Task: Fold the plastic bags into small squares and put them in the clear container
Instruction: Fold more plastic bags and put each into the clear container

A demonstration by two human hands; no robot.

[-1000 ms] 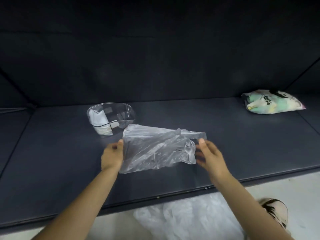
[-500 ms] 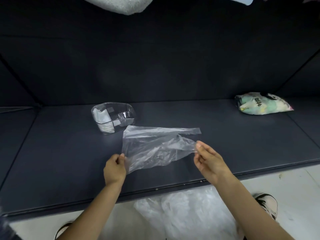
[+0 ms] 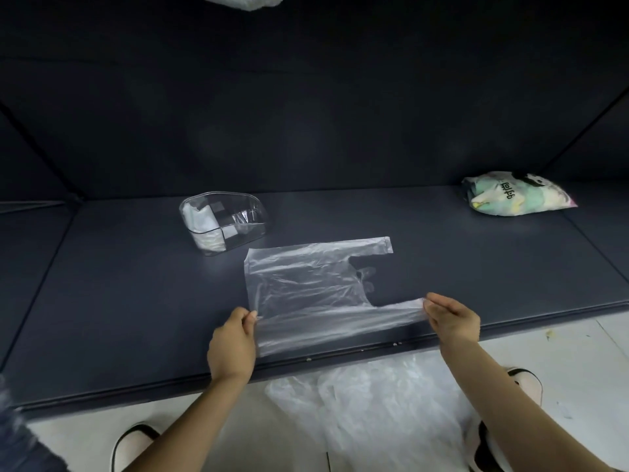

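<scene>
Both hands, left hand and right hand, pinch the plastic bag's near edge above the table lip.

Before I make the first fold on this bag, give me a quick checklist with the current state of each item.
1. Plastic bag spread flat on the table: ok.
2. Left hand pinches the near bottom corner: ok.
3. Right hand pinches the near handle: ok.
4. Far handle straight: ok.
5. Wrinkles smoothed: not ok.
6. Clear container has room: ok.
</scene>
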